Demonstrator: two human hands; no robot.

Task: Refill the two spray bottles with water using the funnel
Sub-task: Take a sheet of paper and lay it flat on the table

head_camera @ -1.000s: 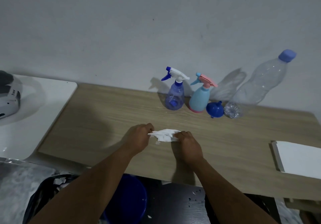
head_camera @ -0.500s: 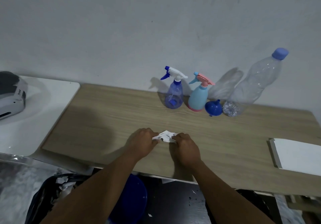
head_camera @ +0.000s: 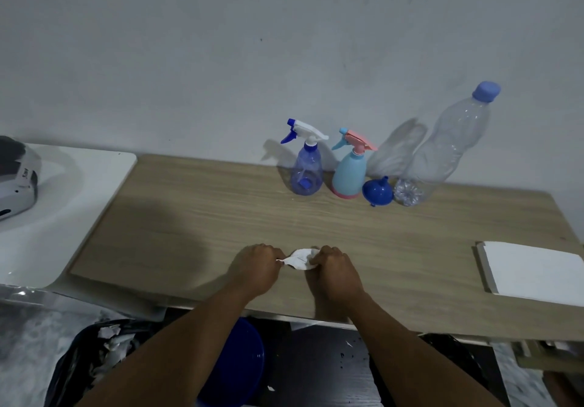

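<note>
Both hands at the worktop's [head_camera: 196, 217] near edge, fingers curled: left hand [head_camera: 257, 269] and right hand [head_camera: 336, 272] pinch a crumpled white tissue [head_camera: 300, 259] between them. At the far edge, in a row left to right: clear blue spray bottle [head_camera: 306, 169], light blue spray bottle [head_camera: 349, 173], blue funnel [head_camera: 377, 192] spout-up, big capped plastic bottle [head_camera: 442, 154]. White pad [head_camera: 534, 272] at right edge.
</note>
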